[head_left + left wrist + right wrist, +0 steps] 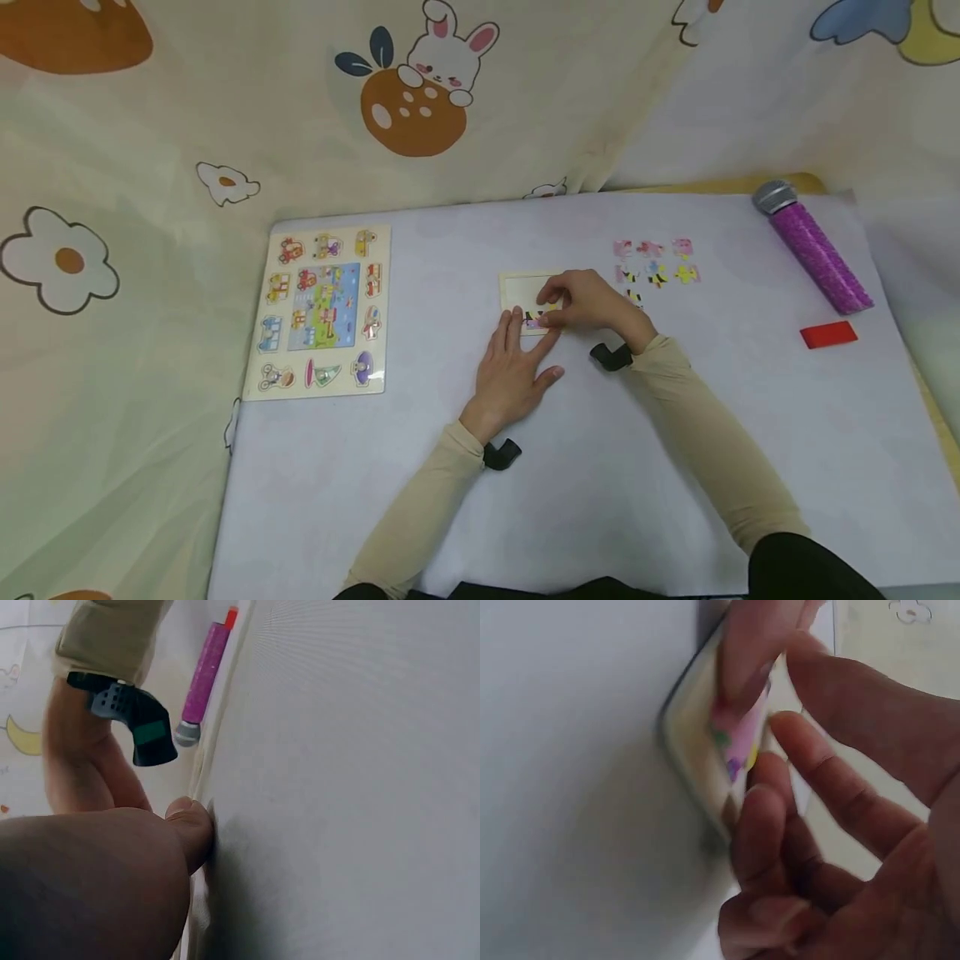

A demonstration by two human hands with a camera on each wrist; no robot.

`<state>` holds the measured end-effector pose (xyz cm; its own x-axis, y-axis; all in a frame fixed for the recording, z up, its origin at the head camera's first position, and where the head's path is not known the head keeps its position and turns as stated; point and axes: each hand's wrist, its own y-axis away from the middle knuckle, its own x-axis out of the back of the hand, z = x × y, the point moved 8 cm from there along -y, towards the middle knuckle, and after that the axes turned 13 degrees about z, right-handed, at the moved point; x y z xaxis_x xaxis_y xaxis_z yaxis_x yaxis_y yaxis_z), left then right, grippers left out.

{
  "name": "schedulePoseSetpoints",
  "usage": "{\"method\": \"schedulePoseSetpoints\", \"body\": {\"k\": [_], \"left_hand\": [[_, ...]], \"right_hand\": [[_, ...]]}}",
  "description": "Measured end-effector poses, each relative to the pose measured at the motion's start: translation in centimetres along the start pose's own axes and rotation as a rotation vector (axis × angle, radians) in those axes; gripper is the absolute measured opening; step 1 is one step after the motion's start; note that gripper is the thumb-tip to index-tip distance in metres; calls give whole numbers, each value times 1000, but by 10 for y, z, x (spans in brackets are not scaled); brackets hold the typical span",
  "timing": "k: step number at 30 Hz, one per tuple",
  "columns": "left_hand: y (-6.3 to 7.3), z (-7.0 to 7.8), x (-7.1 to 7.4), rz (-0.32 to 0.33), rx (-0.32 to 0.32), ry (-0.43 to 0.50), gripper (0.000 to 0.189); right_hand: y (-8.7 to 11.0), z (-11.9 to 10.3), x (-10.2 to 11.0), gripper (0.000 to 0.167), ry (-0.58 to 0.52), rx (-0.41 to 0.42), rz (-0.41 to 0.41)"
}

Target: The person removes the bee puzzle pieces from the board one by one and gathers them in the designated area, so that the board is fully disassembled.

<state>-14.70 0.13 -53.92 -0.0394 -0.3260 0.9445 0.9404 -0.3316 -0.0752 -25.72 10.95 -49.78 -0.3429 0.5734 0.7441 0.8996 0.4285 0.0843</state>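
Note:
A small cream puzzle frame lies at the middle of the table, with a few bright jigsaw pieces along its lower side. My left hand rests by the frame's lower-left corner with its fingers extended, fingertips on the rim. From the right, my right hand reaches over the frame and pinches a puzzle piece between thumb and forefinger, partly hidden. In the right wrist view a pink patterned piece sits in the frame under a fingertip. Loose jigsaw pieces lie in rows right of the frame.
A wooden peg puzzle board with vehicle and toy pictures stands at the table's left side. Toward the right lie a glittery purple microphone and a red strip. Patterned cloth hangs behind the table.

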Motion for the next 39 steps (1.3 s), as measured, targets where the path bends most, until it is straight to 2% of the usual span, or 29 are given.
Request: {"method": "schedulePoseSetpoints", "body": {"k": [11, 22, 27, 31, 39], "left_hand": [[0, -1, -5, -25, 5, -47, 62], [0, 0, -3, -22, 9, -25, 62], [0, 1, -2, -27, 16, -14, 63], [0, 1, -2, -39, 24, -14, 65], [0, 3, -2, -37, 19, -5, 66]], "right_hand": [[-4, -10, -7, 24, 153, -74, -19], [-3, -7, -9, 27, 166, -139, -5], [-1, -5, -8, 25, 107, -148, 9], [1, -4, -6, 20, -5, -147, 12], [8, 3, 10, 24, -198, -83, 61]]}}
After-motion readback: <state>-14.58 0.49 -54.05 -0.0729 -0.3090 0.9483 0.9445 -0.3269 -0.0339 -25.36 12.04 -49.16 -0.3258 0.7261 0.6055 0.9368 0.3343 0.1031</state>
